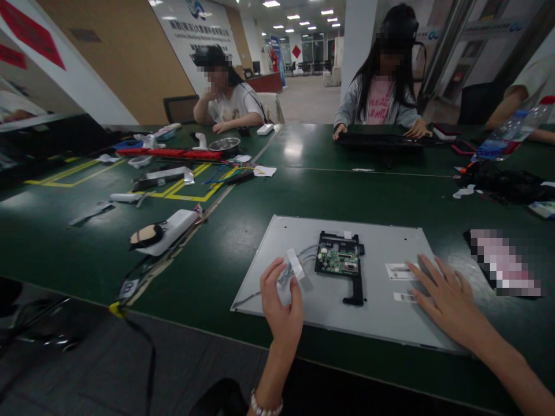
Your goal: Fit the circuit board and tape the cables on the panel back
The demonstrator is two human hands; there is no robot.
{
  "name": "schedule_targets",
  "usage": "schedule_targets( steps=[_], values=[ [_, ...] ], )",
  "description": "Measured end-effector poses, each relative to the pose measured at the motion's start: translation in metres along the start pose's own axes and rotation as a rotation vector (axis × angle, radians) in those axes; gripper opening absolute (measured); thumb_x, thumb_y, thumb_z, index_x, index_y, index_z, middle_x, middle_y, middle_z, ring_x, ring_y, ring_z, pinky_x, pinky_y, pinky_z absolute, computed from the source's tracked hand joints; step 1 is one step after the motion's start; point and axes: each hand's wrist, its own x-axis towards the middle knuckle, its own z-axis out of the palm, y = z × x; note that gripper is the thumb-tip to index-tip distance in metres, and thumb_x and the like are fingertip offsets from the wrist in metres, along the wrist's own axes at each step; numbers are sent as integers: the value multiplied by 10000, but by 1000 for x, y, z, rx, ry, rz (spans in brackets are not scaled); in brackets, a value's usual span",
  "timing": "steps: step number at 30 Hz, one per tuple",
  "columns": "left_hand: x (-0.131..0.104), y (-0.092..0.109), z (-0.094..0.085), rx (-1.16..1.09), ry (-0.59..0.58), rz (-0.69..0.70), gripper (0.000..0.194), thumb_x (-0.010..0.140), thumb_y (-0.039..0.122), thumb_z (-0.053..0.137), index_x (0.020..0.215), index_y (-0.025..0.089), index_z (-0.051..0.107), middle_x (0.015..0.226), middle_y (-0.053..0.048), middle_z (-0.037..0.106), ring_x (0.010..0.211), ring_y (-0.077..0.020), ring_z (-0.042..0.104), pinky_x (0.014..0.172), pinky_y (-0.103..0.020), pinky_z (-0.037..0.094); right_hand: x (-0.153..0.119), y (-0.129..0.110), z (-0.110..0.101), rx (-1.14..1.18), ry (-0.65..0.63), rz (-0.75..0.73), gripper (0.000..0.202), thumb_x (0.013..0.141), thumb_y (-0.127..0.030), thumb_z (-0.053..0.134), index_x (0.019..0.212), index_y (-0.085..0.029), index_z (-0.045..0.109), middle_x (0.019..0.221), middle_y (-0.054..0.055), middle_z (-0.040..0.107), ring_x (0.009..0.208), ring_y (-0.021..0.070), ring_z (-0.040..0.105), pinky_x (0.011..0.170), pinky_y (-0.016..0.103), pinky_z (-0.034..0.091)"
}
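Observation:
A light grey flat metal panel (321,320) lies on the table before me. On it sits a black plastic bracket (358,289) with a green circuit board (338,261). Grey cables (307,254) run left from the board to a white strip of tape (295,264). My left hand (281,303) is curled around the taped cable, thumb and fingertips at the strip; the exact contact is partly hidden. Fingers spread, my right hand (448,300) rests flat on the panel's right side, beside two white labels (401,271).
A phone-like object (505,263), partly blurred out, lies right of the panel. At left are a white device (169,231), loose wires (229,174) and a metal bowl (224,144). Two people (234,101) in headsets sit across; one touches a black panel (381,140). Bottles (505,136) stand right.

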Motion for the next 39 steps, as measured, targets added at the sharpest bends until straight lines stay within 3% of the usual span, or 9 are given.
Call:
schedule_targets(
  steps=[3,6,13,23,30,39],
  values=[
    [-1,-1,0,-7,-8,4,264,894,159,552,1155,196,562,1186,-105,589,1166,-224,554,1012,-435,447,9,-14,-5,-26,-3,-92,588,948,-500,332,1493,-281,349,1583,73,290,1457,350,188,1108,655,188],
    [-3,-3,1,-23,-3,-16,285,894,161,553,1176,199,552,1190,-107,587,1167,-226,554,1012,-443,450,21,-29,-10,-1,-27,-162,570,959,-468,330,1504,-301,319,1595,59,262,1465,325,180,1128,630,166],
    [-7,-8,2,-75,29,-47,356,892,157,551,1244,202,514,1225,-115,566,1191,-231,543,1030,-454,440,51,-73,-10,147,-53,-211,546,983,-411,316,1499,-234,341,1595,101,251,1461,275,218,1152,515,242],
    [-3,-1,-2,-34,-10,10,293,891,129,545,1177,191,551,1184,-109,587,1157,-224,558,1003,-435,455,85,-127,-7,228,-58,-199,553,975,-410,330,1477,-186,386,1573,153,285,1453,308,231,1149,528,223],
    [-1,2,-4,-9,-61,8,202,899,137,522,1079,192,596,1156,-106,605,1114,-217,588,970,-421,487,97,-148,-12,237,-43,-187,545,955,-393,370,1437,-149,443,1516,184,368,1418,354,284,1120,557,246],
    [-5,-1,-3,-107,-186,17,211,872,49,485,893,194,638,988,-59,678,979,-182,653,882,-349,534,104,-165,-9,250,-40,-154,547,955,-389,378,1434,-134,442,1537,199,324,1429,360,246,1126,558,202]
  ],
)
